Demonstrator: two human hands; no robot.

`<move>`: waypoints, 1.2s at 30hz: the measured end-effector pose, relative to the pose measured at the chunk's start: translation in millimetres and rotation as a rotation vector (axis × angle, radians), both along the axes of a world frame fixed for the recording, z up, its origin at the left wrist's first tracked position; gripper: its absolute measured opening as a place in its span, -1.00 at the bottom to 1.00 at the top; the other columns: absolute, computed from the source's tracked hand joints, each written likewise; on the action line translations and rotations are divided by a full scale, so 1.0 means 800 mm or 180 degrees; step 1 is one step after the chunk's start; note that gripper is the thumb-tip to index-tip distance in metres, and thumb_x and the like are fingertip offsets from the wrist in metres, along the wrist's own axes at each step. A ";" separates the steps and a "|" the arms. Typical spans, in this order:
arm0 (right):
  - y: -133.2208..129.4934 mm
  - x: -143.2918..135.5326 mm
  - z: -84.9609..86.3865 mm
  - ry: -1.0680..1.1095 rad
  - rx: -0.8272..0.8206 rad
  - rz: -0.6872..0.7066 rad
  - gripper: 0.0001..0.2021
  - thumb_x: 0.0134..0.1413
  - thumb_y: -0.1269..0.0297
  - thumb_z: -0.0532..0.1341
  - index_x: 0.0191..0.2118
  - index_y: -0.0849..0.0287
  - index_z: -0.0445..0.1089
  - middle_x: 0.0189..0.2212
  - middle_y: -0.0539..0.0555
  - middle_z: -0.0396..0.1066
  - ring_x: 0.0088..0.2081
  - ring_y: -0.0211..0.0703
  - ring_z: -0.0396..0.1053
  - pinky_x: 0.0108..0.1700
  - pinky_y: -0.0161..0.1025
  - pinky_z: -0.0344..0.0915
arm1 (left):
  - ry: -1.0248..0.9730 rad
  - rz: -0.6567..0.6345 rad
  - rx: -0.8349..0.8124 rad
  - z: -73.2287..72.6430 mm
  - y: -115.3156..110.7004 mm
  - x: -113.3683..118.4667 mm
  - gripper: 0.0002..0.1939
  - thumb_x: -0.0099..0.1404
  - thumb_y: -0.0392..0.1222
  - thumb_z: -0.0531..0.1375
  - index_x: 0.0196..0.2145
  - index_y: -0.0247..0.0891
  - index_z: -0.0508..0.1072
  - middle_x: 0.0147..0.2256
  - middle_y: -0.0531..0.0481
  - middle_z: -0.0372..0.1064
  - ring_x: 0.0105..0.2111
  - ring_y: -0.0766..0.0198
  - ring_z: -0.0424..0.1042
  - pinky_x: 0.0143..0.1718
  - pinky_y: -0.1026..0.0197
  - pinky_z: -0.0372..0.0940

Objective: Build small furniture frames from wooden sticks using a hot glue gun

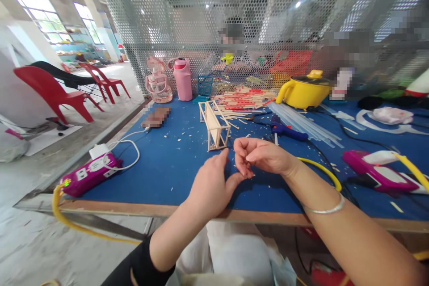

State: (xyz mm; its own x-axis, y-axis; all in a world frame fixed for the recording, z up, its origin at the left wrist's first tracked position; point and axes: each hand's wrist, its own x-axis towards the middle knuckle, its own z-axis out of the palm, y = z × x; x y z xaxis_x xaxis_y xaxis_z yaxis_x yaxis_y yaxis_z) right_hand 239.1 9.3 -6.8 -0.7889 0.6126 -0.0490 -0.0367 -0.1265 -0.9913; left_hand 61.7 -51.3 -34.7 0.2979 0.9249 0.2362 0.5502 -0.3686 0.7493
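Forearms point(362, 237) end beside the stick frame point(212, 123): left hand point(210, 178) loosely bent, right hand point(263, 155) curled, any hold unclear. Gentle pressure would best spare the frame.

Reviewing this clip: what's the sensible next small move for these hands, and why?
Probably a short forward reach of the left hand to steady the wooden stick frame: it sits just beyond that hand, and neither hand grips it. The right hand is curled close beside the left; whether it pinches something small, I cannot tell.
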 end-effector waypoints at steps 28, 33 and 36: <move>0.012 -0.001 -0.011 -0.1550 0.2401 -0.1627 -0.60 0.13 0.11 0.13 -0.64 0.17 0.13 -0.72 -0.13 0.05 -0.60 -0.38 0.01 -0.49 -0.32 -0.05 | 0.0639 0.0656 0.0222 -0.005 -0.002 -0.052 -0.44 0.04 -0.03 0.34 -0.03 -0.25 0.34 -0.05 -0.15 0.37 -0.09 0.05 0.35 -0.09 0.04 0.27; -0.003 -0.025 -0.020 -0.2007 0.2980 -0.0990 -0.56 -0.04 0.45 0.15 0.02 0.13 0.38 -0.60 -0.13 0.30 -0.55 -0.34 0.18 -0.41 -0.33 0.04 | 0.1013 0.0528 -0.0115 0.001 0.081 -0.072 -0.40 0.03 0.08 0.31 -0.03 -0.31 0.39 -0.16 -0.14 0.44 -0.21 0.08 0.41 -0.19 0.10 0.28; -0.006 -0.032 -0.024 -0.2552 0.3297 -0.0881 -0.36 -0.04 0.48 0.09 0.25 0.19 0.15 -0.50 -0.04 0.42 -0.51 -0.27 0.27 -0.39 -0.33 0.10 | 0.1093 0.0120 -0.0304 0.004 0.118 -0.073 -0.53 -0.07 0.07 0.36 -0.25 -0.27 0.49 -0.37 -0.01 0.47 -0.38 0.18 0.41 -0.36 0.20 0.25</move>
